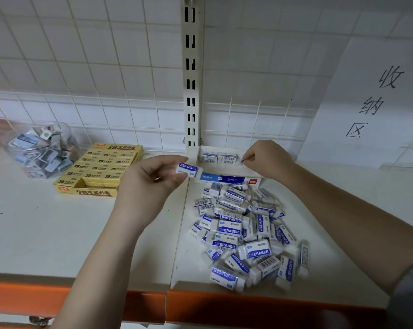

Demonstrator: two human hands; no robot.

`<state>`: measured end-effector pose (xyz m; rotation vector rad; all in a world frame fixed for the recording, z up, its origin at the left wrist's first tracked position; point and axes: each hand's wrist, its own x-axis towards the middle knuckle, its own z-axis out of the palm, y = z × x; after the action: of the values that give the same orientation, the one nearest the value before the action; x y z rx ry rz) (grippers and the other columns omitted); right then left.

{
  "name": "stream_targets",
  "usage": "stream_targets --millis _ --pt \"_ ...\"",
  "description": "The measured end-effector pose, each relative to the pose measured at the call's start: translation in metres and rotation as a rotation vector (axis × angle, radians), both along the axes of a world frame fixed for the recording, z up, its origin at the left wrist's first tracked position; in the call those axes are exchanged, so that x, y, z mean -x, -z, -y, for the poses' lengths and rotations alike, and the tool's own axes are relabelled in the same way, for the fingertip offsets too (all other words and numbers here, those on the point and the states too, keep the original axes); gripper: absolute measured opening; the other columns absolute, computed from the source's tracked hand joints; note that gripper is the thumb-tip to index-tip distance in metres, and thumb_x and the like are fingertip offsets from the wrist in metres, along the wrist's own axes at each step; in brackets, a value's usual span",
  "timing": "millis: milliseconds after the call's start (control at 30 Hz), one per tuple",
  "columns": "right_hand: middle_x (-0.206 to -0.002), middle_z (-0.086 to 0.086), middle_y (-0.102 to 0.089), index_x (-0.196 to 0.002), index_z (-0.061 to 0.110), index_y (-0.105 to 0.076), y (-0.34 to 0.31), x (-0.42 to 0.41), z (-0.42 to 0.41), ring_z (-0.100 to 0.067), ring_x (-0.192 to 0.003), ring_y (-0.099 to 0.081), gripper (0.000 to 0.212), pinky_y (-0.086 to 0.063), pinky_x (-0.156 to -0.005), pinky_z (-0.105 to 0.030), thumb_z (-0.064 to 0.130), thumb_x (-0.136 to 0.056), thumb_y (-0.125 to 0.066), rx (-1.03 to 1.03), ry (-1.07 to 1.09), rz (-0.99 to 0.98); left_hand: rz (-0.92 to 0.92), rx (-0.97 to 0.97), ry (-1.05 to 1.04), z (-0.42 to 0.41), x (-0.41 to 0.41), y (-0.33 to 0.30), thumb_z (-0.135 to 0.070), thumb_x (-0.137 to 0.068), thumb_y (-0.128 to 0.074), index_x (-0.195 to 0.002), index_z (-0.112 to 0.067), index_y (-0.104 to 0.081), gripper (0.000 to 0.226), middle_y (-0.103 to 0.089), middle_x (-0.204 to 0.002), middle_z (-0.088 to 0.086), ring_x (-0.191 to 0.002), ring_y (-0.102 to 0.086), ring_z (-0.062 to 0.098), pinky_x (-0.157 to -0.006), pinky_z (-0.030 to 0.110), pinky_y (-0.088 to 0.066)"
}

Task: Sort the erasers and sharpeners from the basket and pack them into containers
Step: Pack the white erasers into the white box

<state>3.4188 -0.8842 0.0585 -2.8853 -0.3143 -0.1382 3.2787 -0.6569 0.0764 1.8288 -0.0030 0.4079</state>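
A heap of several white-and-blue erasers (pixel 246 236) lies on the shelf at the right. Behind it stands an open white and blue eraser box (pixel 227 178) with two erasers (pixel 218 157) standing at its back wall. My left hand (pixel 151 184) pinches one white-and-blue eraser (pixel 189 169) just left of the box. My right hand (pixel 265 160) is curled over the box's right side and pinches another eraser (pixel 242 161), of which only a small corner shows.
A yellow box of 2B erasers (pixel 98 170) sits at the left, filled in rows. A clear jar of sharpeners (pixel 40 150) stands further left. A slotted shelf upright (pixel 191 79) rises behind the box. The shelf's orange front edge (pixel 200 302) runs below.
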Motion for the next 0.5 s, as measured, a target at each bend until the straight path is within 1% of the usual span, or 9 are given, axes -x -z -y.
stream_targets --millis 67,100,167,233,300,333,400,467,500 --pt "-0.096 -0.018 -0.070 -0.094 -0.002 -0.072 -0.007 0.011 0.003 -0.032 -0.088 -0.066 0.020 -0.055 -0.081 -0.042 0.008 -0.086 -0.056 -0.129 -0.003 0.046 -0.023 0.052 0.043 0.001 -0.007 -0.009 -0.004 -0.080 -0.069 -0.091 -0.029 -0.069 0.028 -0.062 -0.074 -0.003 -0.066 -0.054 -0.007 -0.065 0.002 -0.041" --pt "-0.093 -0.015 -0.071 -0.091 -0.002 -0.072 -0.011 0.019 0.006 -0.029 -0.085 -0.066 0.020 -0.055 -0.081 -0.040 0.007 -0.086 -0.056 -0.190 -0.006 0.088 -0.041 0.078 0.074 0.001 -0.013 -0.013 -0.004 -0.081 -0.068 -0.094 -0.029 -0.069 0.028 -0.063 -0.077 -0.003 -0.068 -0.055 -0.005 -0.067 0.004 -0.043" --pt "-0.090 -0.005 -0.073 -0.089 0.004 -0.074 -0.018 0.036 0.011 -0.016 -0.079 -0.064 0.017 -0.053 -0.079 -0.030 0.008 -0.087 -0.057 -0.287 -0.020 0.161 -0.087 0.088 0.135 0.002 -0.029 -0.020 -0.005 -0.083 -0.067 -0.096 -0.031 -0.068 0.029 -0.066 -0.086 -0.001 -0.076 -0.060 0.005 -0.080 0.017 -0.050" --pt "-0.086 0.004 -0.072 -0.090 0.012 -0.075 -0.026 0.057 0.017 -0.004 -0.075 -0.062 0.015 -0.050 -0.075 -0.018 0.012 -0.087 -0.061 -0.367 -0.049 0.166 -0.133 0.091 0.201 0.006 -0.051 -0.027 -0.005 -0.081 -0.069 -0.094 -0.024 -0.067 0.024 -0.066 -0.089 0.004 -0.083 -0.064 0.016 -0.088 0.032 -0.051" --pt "-0.077 0.014 -0.068 -0.088 0.016 -0.075 -0.032 0.081 0.020 0.008 -0.070 -0.061 0.011 -0.045 -0.068 -0.005 0.015 -0.086 -0.065 -0.409 -0.104 0.119 -0.172 0.112 0.277 0.016 -0.074 -0.032 -0.001 -0.079 -0.070 -0.087 -0.014 -0.062 0.018 -0.065 -0.083 0.008 -0.078 -0.066 0.018 -0.081 0.027 -0.056" --pt "-0.074 0.019 -0.065 -0.087 0.019 -0.075 -0.035 0.093 0.021 0.011 -0.069 -0.059 0.009 -0.042 -0.065 -0.002 0.017 -0.084 -0.067 -0.409 -0.134 0.087 -0.178 0.092 0.307 0.023 -0.085 -0.033 0.001 -0.078 -0.070 -0.084 -0.012 -0.060 0.017 -0.066 -0.080 0.008 -0.074 -0.066 0.016 -0.077 0.024 -0.056" --pt "-0.068 0.023 -0.065 -0.082 0.028 -0.074 -0.039 0.118 0.022 0.009 -0.071 -0.060 0.005 -0.041 -0.064 -0.003 0.026 -0.081 -0.071 -0.391 -0.203 0.014 -0.169 -0.009 0.349 0.037 -0.105 -0.034 0.001 -0.078 -0.070 -0.083 -0.011 -0.064 0.014 -0.067 -0.078 0.005 -0.070 -0.064 0.011 -0.071 0.020 -0.055" --pt "-0.071 0.023 -0.067 -0.079 0.038 -0.072 -0.042 0.140 0.022 0.003 -0.073 -0.061 0.005 -0.043 -0.065 -0.008 0.035 -0.075 -0.073 -0.374 -0.279 -0.071 -0.162 -0.115 0.393 0.051 -0.123 -0.032 -0.002 -0.080 -0.070 -0.092 -0.007 -0.069 0.013 -0.067 -0.077 0.002 -0.069 -0.062 0.007 -0.069 0.014 -0.053" --pt "-0.075 0.022 -0.067 -0.079 0.039 -0.072 -0.042 0.150 0.022 0.001 -0.074 -0.061 0.008 -0.043 -0.066 -0.010 0.040 -0.072 -0.074 -0.369 -0.313 -0.111 -0.157 -0.173 0.413 0.058 -0.131 -0.031 -0.003 -0.081 -0.070 -0.097 -0.005 -0.069 0.017 -0.067 -0.078 0.001 -0.070 -0.062 0.007 -0.071 0.013 -0.052"
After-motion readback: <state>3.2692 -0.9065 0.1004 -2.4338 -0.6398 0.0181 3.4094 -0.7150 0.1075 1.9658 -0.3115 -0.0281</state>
